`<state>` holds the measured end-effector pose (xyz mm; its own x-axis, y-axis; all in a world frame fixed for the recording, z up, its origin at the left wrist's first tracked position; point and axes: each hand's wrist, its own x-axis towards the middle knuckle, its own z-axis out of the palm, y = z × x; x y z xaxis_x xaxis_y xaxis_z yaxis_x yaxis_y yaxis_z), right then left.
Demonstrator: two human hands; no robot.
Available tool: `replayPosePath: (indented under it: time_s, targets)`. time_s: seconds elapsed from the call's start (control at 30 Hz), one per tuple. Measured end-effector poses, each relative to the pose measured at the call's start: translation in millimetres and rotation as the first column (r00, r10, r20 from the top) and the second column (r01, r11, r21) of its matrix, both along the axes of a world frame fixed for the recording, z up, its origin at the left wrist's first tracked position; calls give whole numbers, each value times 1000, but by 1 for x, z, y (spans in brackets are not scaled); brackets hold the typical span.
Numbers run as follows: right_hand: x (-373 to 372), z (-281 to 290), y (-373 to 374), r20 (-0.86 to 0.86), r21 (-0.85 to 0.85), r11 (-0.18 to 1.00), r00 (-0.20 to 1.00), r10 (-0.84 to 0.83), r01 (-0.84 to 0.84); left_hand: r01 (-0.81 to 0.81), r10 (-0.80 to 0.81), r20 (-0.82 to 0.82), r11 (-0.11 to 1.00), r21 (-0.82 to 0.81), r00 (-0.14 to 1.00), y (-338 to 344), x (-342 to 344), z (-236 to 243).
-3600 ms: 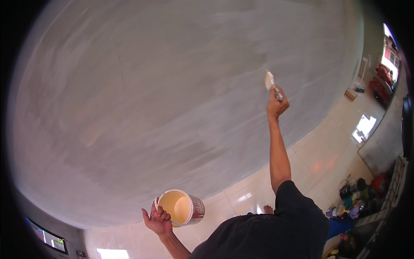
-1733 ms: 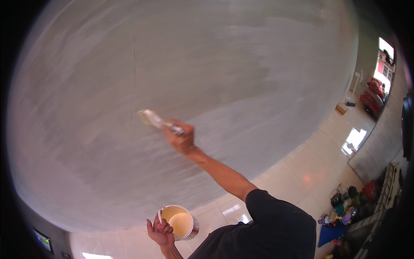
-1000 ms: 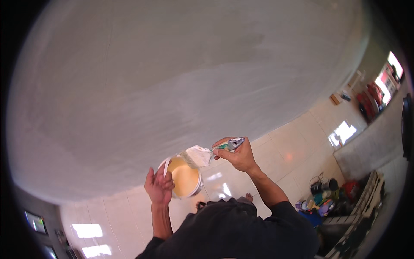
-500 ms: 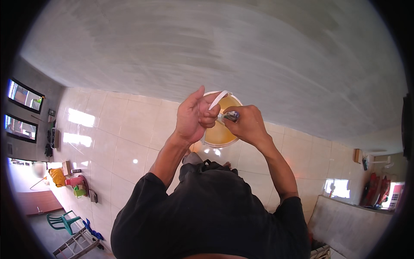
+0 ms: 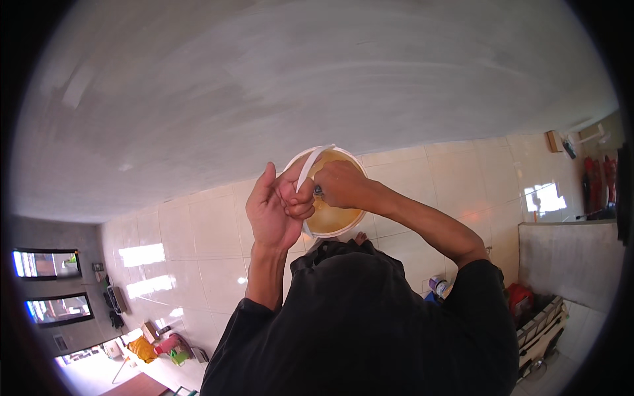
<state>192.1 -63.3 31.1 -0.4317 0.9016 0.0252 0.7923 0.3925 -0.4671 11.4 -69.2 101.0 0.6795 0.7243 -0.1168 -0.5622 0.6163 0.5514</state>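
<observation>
My left hand [image 5: 274,208] grips a white bucket [image 5: 330,221] by its white handle, holding it up in front of me. The bucket holds yellowish-tan paint. My right hand [image 5: 340,183] is closed on a paintbrush whose metal ferrule [image 5: 318,193] shows at the fingers; the bristles point down into the paint and are hidden. Both hands meet over the bucket, just in front of the grey plastered wall [image 5: 297,86].
Glossy cream floor tiles [image 5: 198,257] lie below. Two windows [image 5: 49,284] are at lower left, with coloured items [image 5: 158,346] on the floor nearby. At lower right stand a low grey wall [image 5: 571,257], a small can [image 5: 437,285] and a crate with clutter [image 5: 538,317].
My right hand left the wall, where it was brushing, and came down to the bucket. The brush now dips into the paint. My view has swung downward toward the floor.
</observation>
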Motion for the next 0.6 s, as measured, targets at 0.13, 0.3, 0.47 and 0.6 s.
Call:
replayPosePath:
  time_s: [0.13, 0.3, 0.47, 0.6]
  targets:
    - [3, 33, -20, -51, 88, 993, 996, -78, 82, 44, -44, -31, 999, 14, 999, 3, -4, 0]
    - [5, 55, -46, -110, 209, 954, 975, -194, 214, 57, -58, -48, 998, -15, 997, -1, -12, -1]
    - [3, 21, -50, -200, 393, 859, 942, -268, 328, 100, -100, -44, 995, 11, 994, 16, -20, -39]
    - [-4, -6, -49, -274, 263, 844, 875, -399, 467, 126, -124, -43, 991, 51, 991, 27, -22, -69]
